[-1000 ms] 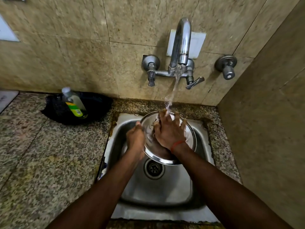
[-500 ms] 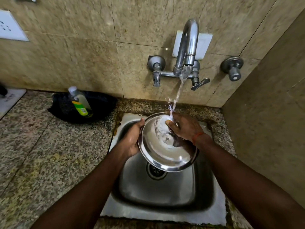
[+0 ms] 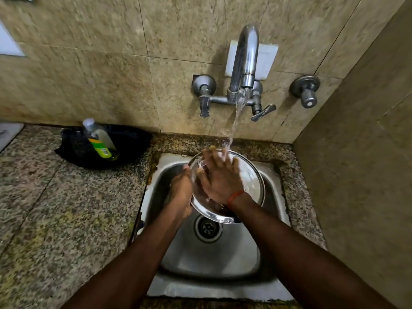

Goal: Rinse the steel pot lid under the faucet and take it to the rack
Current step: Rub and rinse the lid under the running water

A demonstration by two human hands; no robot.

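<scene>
The round steel pot lid [image 3: 253, 181] is held tilted over the steel sink [image 3: 214, 259], under the water running from the wall faucet [image 3: 244, 63]. My left hand [image 3: 181, 195] grips the lid's left rim. My right hand [image 3: 219, 177] lies flat on the lid's face with fingers spread, and the stream lands on its fingertips. A red thread sits on the right wrist. The hand hides most of the lid's middle. No rack is in view.
A bottle of green dish liquid [image 3: 100, 140] leans in a black pan [image 3: 133, 141] on the granite counter [image 3: 55, 208] at the left. A separate tap knob [image 3: 306, 91] sticks out of the wall at the right. A tiled side wall stands close at the right.
My right hand moved from the lid's right rim back onto its face, fingers spread under the stream. The left hand kept its grip on the left rim.
</scene>
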